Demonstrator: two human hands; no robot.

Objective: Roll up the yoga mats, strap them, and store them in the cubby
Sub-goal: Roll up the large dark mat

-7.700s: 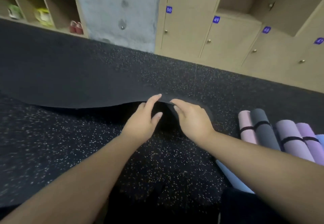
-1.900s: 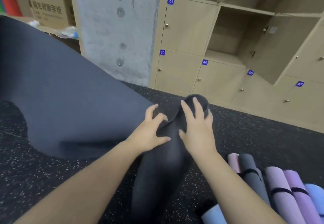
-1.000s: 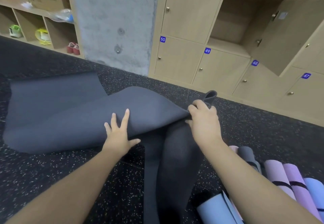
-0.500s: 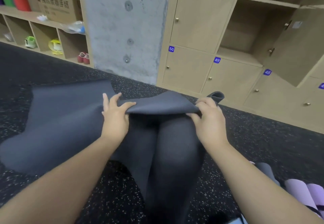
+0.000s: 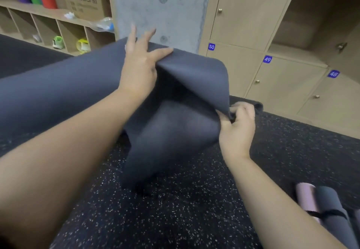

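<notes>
Lifting one dark grey yoga mat (image 5: 68,85) off the speckled black floor (image 5: 175,209): left hand (image 5: 139,67) pinching its raised fold, right hand (image 5: 236,129) gripping a lower edge. Two strapped rolled mats, pink (image 5: 306,198) and grey (image 5: 331,207), lying right. Behind: concrete pillar (image 5: 159,5), numbered wooden lockers (image 5: 282,81), one open cubby (image 5: 303,14), shoe shelves (image 5: 48,28).

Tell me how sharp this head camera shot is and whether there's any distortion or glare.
Head view: wide-angle bending curves the lockers; the left hand fingertips are motion-smeared, the right hand gripping the grey mat is slightly soft; lighting even, no glare.
</notes>
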